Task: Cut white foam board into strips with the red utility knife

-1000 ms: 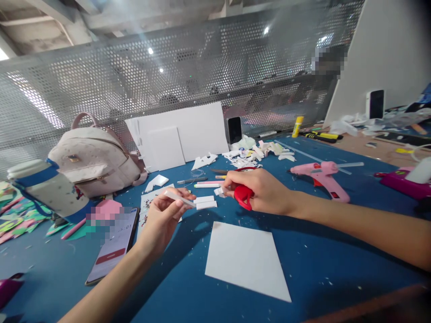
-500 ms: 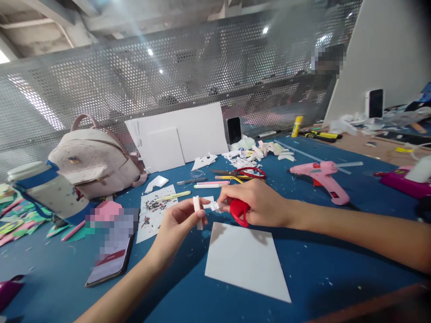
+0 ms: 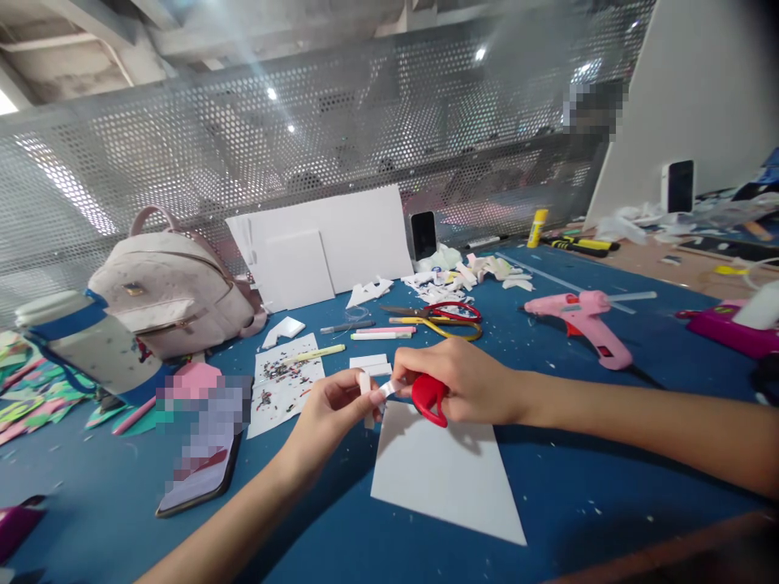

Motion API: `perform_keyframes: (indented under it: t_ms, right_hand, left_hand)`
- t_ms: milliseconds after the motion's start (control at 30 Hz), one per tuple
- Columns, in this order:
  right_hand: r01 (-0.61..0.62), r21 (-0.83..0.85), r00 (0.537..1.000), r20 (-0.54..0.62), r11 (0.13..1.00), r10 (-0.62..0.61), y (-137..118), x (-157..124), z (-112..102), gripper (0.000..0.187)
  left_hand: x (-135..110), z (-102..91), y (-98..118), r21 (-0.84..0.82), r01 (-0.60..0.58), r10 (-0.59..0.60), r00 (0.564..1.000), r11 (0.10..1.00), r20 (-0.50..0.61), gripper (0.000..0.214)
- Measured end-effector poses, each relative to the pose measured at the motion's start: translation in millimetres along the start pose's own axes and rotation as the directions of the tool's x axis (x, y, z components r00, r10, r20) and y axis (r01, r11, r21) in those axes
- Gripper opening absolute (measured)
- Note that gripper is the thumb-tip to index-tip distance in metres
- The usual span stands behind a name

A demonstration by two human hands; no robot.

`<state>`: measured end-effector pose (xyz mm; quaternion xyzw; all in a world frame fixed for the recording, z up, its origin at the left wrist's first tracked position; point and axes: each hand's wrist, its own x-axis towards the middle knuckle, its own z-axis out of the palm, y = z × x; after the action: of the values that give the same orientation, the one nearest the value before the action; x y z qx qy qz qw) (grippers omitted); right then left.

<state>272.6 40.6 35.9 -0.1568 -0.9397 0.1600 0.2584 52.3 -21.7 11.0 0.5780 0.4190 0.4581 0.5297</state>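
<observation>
My left hand (image 3: pixel 341 414) is closed in a pinch around a small white strip of board (image 3: pixel 366 397), held upright above the table. Its thumb meets a short shiny whitish band (image 3: pixel 388 388) that looks like tape. The band's other end is at the fingertips of my right hand (image 3: pixel 462 381), which is wrapped round a red tape dispenser (image 3: pixel 429 397). Fingers cover much of the dispenser. A blank white sheet (image 3: pixel 447 478) lies just below both hands. Beyond the fingertips, white board strips (image 3: pixel 369 365) rest on the table.
Scissors (image 3: pixel 435 316), pens (image 3: pixel 383 332) and white scraps (image 3: pixel 450 280) lie beyond my hands. A pink glue gun (image 3: pixel 581 320) is at right. A phone (image 3: pixel 207 454), a speckled paper (image 3: pixel 283 397), a tumbler (image 3: pixel 91 349) and a backpack (image 3: pixel 170 284) stand or lie at left.
Both hands have come slightly down and closer together. The dispenser has tilted and shifted a little left. My left thumb now meets the band, and the white strips behind show more.
</observation>
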Motion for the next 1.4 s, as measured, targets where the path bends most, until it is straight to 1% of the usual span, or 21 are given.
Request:
perform_keyframes:
  t_ms: [133,267,300,367,433,467,500,633,700,733,833,900,967,1033,1133,1200,1233,1300,1400]
  right_hand:
    - [-0.019,0.149,0.999,-0.032,0.989,0.024,-4,2,-2,0.019]
    - [-0.031,0.294,0.995,-0.077,0.955,0.056,-7,5,-5,0.006]
    - [-0.050,0.351,0.994,-0.076,0.935,0.081,-7,6,-6,0.008]
    - [-0.091,0.501,0.986,-0.078,0.861,0.150,-6,8,-9,0.014]
    - [-0.099,0.631,0.970,-0.110,0.769,0.215,-4,11,-14,0.020]
    - [-0.090,0.669,0.961,-0.137,0.737,0.241,-3,12,-17,0.022]
    - [-0.078,0.689,0.951,-0.166,0.721,0.262,-1,14,-20,0.024]
    - [-0.048,0.707,0.917,-0.249,0.705,0.312,5,17,-28,0.027]
    - [-0.018,0.714,0.887,-0.312,0.700,0.341,10,18,-29,0.027]
    - [0.005,0.714,0.862,-0.358,0.700,0.359,12,18,-29,0.027]
    - [0.072,0.686,0.769,-0.501,0.724,0.398,19,18,-29,0.025]
    - [0.082,0.651,0.720,-0.562,0.755,0.407,21,19,-31,0.025]
    - [0.068,0.617,0.692,-0.595,0.784,0.409,19,19,-34,0.025]
    - [0.069,0.587,0.672,-0.625,0.807,0.397,15,19,-38,0.024]
    - [0.130,0.545,0.641,-0.683,0.828,0.350,7,19,-46,0.023]
    - [0.162,0.527,0.620,-0.712,0.834,0.329,2,19,-52,0.023]
    - [0.171,0.520,0.610,-0.723,0.837,0.325,1,19,-55,0.024]
    - [0.184,0.517,0.594,-0.736,0.836,0.325,0,19,-59,0.026]
    - [0.191,0.529,0.577,-0.742,0.827,0.342,3,19,-63,0.027]
  left_hand:
    - [1,-1.6,0,-0.023,0.027,-0.027,1.000,0.999,0.009,0.030]
    - [1,-3.7,0,-0.004,0.006,-0.006,1.000,1.000,0.009,0.029]
    - [1,-4.5,-1,-0.009,0.001,-0.001,1.000,1.000,0.010,0.029]
    - [2,-6.3,-1,-0.016,-0.006,0.007,1.000,1.000,0.007,0.029]
    - [3,-8.7,-3,-0.016,-0.016,0.015,1.000,1.000,-0.011,0.030]
    - [4,-9.9,-4,-0.014,-0.019,0.019,1.000,1.000,-0.024,0.031]
    - [5,-11.0,-5,-0.013,-0.022,0.022,0.999,1.000,-0.036,0.031]
    - [7,-13.3,-7,-0.008,-0.029,0.029,0.997,1.000,-0.065,0.029]
    - [7,-13.5,-7,0.009,-0.036,0.037,0.997,0.999,-0.069,0.028]
    - [6,-13.5,-7,0.019,-0.040,0.041,0.997,0.999,-0.071,0.028]
    - [7,-13.9,-6,0.056,-0.049,0.054,0.994,0.997,-0.096,0.028]
    - [8,-14.7,-5,0.115,-0.065,0.079,0.989,0.991,-0.121,0.029]
    - [12,-15.8,-3,0.204,-0.097,0.123,0.985,0.974,-0.123,0.030]
    - [19,-16.5,0,0.286,-0.142,0.176,0.980,0.948,-0.095,0.027]
    - [42,-14.2,6,0.405,-0.227,0.260,0.965,0.885,-0.026,0.021]
    - [68,-9.2,12,0.448,-0.275,0.305,0.952,0.851,0.004,0.018]
    - [84,-5.7,14,0.467,-0.294,0.324,0.946,0.834,0.015,0.017]
    - [120,3.1,17,0.510,-0.334,0.358,0.932,0.793,0.053,0.021]
    - [180,18.6,14,0.566,-0.366,0.386,0.918,0.739,0.088,0.026]
